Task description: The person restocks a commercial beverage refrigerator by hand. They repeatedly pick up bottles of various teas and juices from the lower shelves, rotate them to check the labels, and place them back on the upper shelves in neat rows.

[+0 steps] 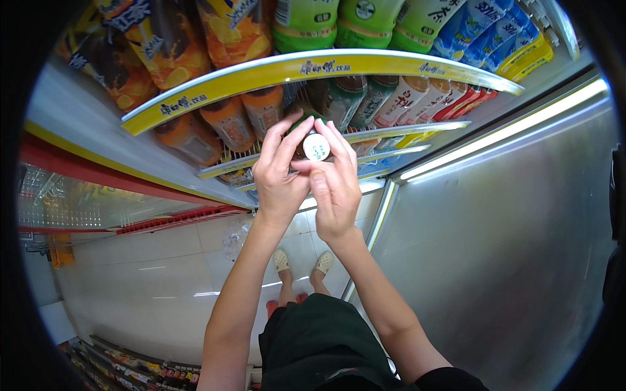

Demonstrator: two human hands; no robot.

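Observation:
Both hands are raised in front of the open door of an upright drinks cooler, around a drink bottle with a white cap point(316, 147). I look down onto the cap, which bears small green writing. A strip of green shows behind the fingertips; most of the bottle body is hidden. My left hand point(279, 171) curves around its left side. From the right, my right hand point(338, 183) closes on it, the thumb folded in below the cap. The hands touch each other near the lower edge of the cap.
Orange-labelled bottles point(234, 29), green bottles point(364, 24) and blue packs point(474, 29) fill the upper shelf behind a yellow shelf strip point(318, 69). Lower shelves hold more bottles point(345, 100). The glass door point(489, 234) stands swung out at right. Clear plastic wrap point(235, 240) lies on the tiled floor.

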